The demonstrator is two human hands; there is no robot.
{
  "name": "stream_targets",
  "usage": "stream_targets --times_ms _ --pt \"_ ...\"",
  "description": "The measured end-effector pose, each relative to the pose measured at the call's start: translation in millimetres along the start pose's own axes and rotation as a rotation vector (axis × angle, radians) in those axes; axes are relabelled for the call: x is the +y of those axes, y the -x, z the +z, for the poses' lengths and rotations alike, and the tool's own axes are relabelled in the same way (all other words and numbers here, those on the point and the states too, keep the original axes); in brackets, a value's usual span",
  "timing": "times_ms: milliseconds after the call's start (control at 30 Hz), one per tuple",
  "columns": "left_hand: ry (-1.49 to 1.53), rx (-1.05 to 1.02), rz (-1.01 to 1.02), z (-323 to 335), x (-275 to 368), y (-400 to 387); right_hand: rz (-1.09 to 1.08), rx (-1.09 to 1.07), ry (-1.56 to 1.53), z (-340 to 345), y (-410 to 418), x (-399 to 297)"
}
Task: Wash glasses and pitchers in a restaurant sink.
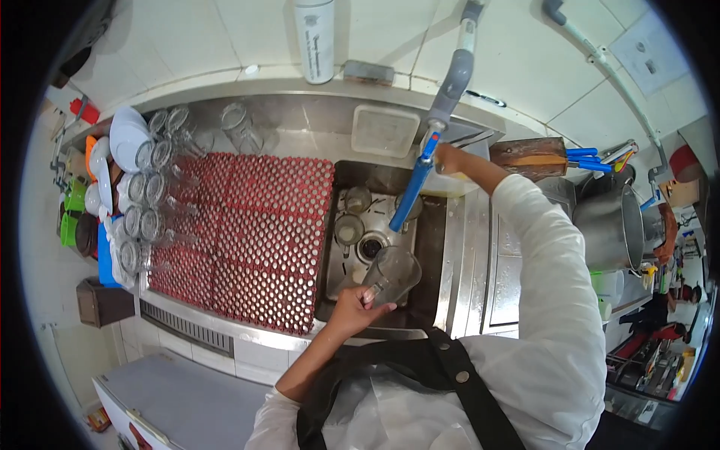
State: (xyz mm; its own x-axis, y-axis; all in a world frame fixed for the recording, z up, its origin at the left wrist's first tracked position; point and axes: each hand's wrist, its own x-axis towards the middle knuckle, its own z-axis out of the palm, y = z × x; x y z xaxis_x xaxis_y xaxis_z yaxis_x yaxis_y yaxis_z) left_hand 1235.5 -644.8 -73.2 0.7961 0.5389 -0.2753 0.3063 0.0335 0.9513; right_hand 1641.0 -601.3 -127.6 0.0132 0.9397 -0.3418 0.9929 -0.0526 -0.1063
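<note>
My left hand (357, 310) grips a clear glass jug (398, 274) by its handle. The jug is tilted over the steel sink basin (430, 270), near the drain (372, 247). My right hand (457, 163) is at the far right corner of the sink, beside the tap (432, 147) and above a translucent plastic tub (450, 184). The tap hides part of its fingers, so what they hold or touch cannot be told. A blue hose (407, 199) hangs from the tap into the basin. Several glass mugs (349, 229) stand on the basin floor, one partly behind the hose.
Left of the sink lies a red perforated mat (242, 236), with several glass mugs (152, 225) along its far left edge. White plates (128, 138) are stacked behind them. A knife block (529, 157) and large metal pot (610, 228) stand right; a shallow plastic tray (385, 130) sits behind.
</note>
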Motion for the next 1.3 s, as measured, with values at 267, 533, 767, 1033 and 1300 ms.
stream_targets --times_ms 267,533,767,1033,1300 --pt "-0.062 0.025 0.092 9 -26 -8 0.25 0.416 -0.49 -55 78 -26" --pt "-0.215 0.061 0.504 9 -36 -10 0.391 0.609 -1.5 -59 180 -111" --pt "-0.458 0.012 0.572 16 -20 -10 0.056 0.312 -0.649 -5 191 -222" --pt "-0.599 0.025 0.608 13 -2 -24 -0.028 0.539 -0.327 29 178 -220" --pt "-0.747 -0.09 0.903 22 -20 -34 -0.207 0.109 -1.358 114 101 -228"
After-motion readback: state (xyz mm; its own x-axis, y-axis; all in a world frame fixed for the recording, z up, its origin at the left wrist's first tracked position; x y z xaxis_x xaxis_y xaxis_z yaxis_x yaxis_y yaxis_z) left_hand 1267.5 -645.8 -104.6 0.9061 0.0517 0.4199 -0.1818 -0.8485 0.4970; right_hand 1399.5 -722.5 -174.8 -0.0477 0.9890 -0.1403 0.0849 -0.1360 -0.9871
